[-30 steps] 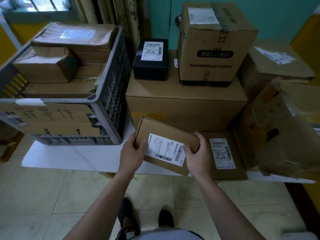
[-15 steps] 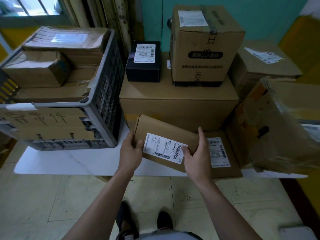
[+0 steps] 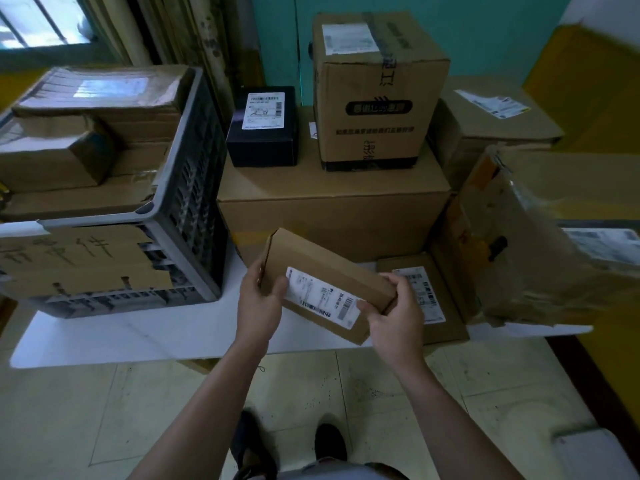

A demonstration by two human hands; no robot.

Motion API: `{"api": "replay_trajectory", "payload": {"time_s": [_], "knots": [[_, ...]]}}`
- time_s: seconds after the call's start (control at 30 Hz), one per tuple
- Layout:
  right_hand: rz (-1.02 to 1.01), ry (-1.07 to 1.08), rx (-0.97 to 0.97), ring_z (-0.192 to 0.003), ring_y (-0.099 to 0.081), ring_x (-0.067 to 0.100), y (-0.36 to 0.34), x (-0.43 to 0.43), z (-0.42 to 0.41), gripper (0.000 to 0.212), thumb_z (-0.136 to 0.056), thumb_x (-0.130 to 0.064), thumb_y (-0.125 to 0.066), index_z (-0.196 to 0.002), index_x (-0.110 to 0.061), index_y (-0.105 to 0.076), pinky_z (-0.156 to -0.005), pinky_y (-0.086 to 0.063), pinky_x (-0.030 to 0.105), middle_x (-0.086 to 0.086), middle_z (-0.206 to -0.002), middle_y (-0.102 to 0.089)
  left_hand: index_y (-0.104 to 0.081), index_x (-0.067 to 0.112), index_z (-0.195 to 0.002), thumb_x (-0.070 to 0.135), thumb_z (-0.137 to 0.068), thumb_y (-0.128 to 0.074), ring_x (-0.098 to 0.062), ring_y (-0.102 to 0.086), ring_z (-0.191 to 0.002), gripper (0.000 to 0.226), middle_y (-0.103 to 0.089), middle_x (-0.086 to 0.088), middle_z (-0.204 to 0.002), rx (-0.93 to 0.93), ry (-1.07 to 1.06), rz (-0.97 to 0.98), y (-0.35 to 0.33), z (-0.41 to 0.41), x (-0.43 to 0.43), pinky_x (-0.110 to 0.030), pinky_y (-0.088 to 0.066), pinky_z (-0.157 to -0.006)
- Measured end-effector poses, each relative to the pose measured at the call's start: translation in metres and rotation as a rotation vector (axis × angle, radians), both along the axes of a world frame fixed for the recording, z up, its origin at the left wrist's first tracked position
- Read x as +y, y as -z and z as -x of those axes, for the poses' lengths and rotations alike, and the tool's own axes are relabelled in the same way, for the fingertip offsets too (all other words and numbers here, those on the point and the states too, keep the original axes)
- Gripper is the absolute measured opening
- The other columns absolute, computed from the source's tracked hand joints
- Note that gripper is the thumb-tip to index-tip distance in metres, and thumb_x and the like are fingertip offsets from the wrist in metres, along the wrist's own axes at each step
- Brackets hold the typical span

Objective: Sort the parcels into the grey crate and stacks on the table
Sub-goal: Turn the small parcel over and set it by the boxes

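Your left hand (image 3: 258, 306) and right hand (image 3: 394, 320) clamp curled fingers (image 3: 394, 279) on the parcel (image 3: 322, 265) ends over the table (image 3: 138, 334) edge, its long axis pointing 10 o'clock toward the grey crate (image 3: 194, 188), nearest your left.

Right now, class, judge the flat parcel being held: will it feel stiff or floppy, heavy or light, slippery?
Probably stiff: the parcel shows straight edges though held only at its ends by the left grip and right grip. Likely light, being thin and pinched by fingers alone. Plain cardboard should not slip much.
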State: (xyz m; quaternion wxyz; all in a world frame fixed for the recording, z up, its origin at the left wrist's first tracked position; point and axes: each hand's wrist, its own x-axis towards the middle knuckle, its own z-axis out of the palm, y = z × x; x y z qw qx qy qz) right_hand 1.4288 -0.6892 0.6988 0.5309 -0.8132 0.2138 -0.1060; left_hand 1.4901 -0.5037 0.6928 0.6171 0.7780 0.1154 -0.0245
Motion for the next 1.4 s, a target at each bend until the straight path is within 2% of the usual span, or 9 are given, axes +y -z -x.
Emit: {"api": "replay_trajectory", "payload": {"time_s": [0.1, 0.2, 0.4, 0.6, 0.9, 1.0, 1.17, 1.3, 1.4], "knots": [[-0.170, 0.027, 0.050, -0.095, -0.058, 0.008, 0.006, -0.005, 0.008, 0.042, -0.084, -0.015, -0.077, -0.114, -0.025, -0.049, -0.068, -0.043, 0.010, -0.012, -0.101, -0.059, -0.028, 0.037, -0.155, 0.028, -0.094, -0.070, -0.022, -0.048, -0.130, 0.075, -0.037, 0.005, -0.153, 0.117, -0.039, 0.082, 0.001, 0.002, -0.004, -0.047, -0.045, -0.107], [-0.341, 0.062, 0.093, -0.090, -0.060, 0.003, 0.012, -0.008, 0.013, 0.039, -0.087, -0.013, -0.074, -0.115, -0.023, -0.048, -0.067, -0.048, 0.013, -0.015, -0.097, -0.060, -0.022, 0.031, -0.156, 0.019, -0.093, -0.070, -0.024, -0.062, -0.113, 0.080, -0.053, -0.003, -0.140, 0.263, -0.012, 0.239, 0.000, 0.008, -0.015, -0.054, -0.055, -0.094], [-0.507, 0.179, 0.158, -0.094, -0.065, 0.011, 0.025, -0.022, 0.026, 0.036, -0.089, -0.018, -0.072, -0.120, -0.021, -0.053, -0.077, -0.060, 0.036, -0.002, -0.108, -0.067, -0.042, 0.022, -0.147, 0.013, -0.100, -0.058, -0.021, -0.071, -0.099, 0.051, -0.070, -0.006, -0.113, 0.362, 0.138, 0.246, 0.004, 0.018, -0.034, -0.038, -0.062, -0.074], [-0.661, 0.359, 0.170, -0.097, -0.066, 0.020, 0.036, -0.036, 0.043, 0.037, -0.090, -0.016, -0.071, -0.124, -0.019, -0.056, -0.066, -0.058, 0.031, 0.002, -0.110, -0.067, -0.036, 0.022, -0.153, 0.007, -0.099, -0.059, -0.018, -0.072, -0.095, 0.060, -0.071, -0.006, -0.112, 0.434, 0.242, 0.249, 0.013, 0.026, -0.063, -0.032, -0.062, -0.068], [-0.856, 0.562, 0.097, -0.100, -0.068, 0.026, 0.045, -0.065, 0.049, 0.034, -0.082, 0.001, -0.073, -0.110, -0.015, -0.064, -0.096, -0.052, 0.046, 0.008, -0.106, -0.072, -0.036, 0.025, -0.152, 0.003, -0.098, -0.059, -0.020, -0.072, -0.094, 0.063, -0.071, -0.006, -0.113, 0.556, 0.322, 0.252, 0.028, 0.021, -0.112, -0.033, -0.060, -0.067], [-0.907, 0.609, 0.106, -0.099, -0.067, 0.027, 0.049, -0.075, 0.049, 0.032, -0.082, 0.003, -0.071, -0.113, -0.008, -0.066, -0.087, -0.053, 0.039, 0.014, -0.106, -0.072, -0.040, 0.024, -0.148, 0.001, -0.097, -0.059, -0.019, -0.073, -0.085, 0.059, -0.072, -0.010, -0.111, 0.562, 0.321, 0.245, 0.030, 0.014, -0.133, -0.028, -0.058, -0.058], [-0.944, 0.586, 0.104, -0.091, -0.066, 0.023, 0.051, -0.087, 0.048, 0.028, -0.088, 0.003, -0.063, -0.114, -0.007, -0.063, -0.065, -0.051, 0.029, 0.011, -0.100, -0.071, -0.043, 0.022, -0.144, -0.002, -0.098, -0.055, -0.028, -0.072, -0.096, 0.054, -0.071, -0.014, -0.115, 0.570, 0.343, 0.206, 0.040, 0.009, -0.155, -0.026, -0.058, -0.056], [-0.840, 0.529, 0.144, -0.120, -0.057, 0.031, 0.057, -0.092, 0.045, 0.048, -0.080, 0.000, -0.070, -0.124, -0.017, -0.061, -0.106, -0.043, 0.053, 0.007, -0.120, -0.068, -0.045, 0.017, -0.147, 0.000, -0.100, -0.052, -0.016, -0.066, -0.097, 0.050, -0.064, -0.005, -0.127, 0.524, 0.405, 0.151, 0.047, 0.009, -0.165, -0.026, -0.058, -0.068], [-0.856, 0.502, 0.185, -0.123, -0.055, 0.034, 0.060, -0.093, 0.046, 0.050, -0.078, 0.003, -0.068, -0.125, -0.012, -0.062, -0.110, -0.038, 0.053, 0.012, -0.122, -0.067, -0.045, 0.016, -0.146, 0.005, -0.103, -0.048, -0.005, -0.058, -0.085, 0.044, -0.060, 0.005, -0.115, 0.525, 0.397, 0.164, 0.048, 0.009, -0.168, -0.033, -0.053, -0.083]]}}
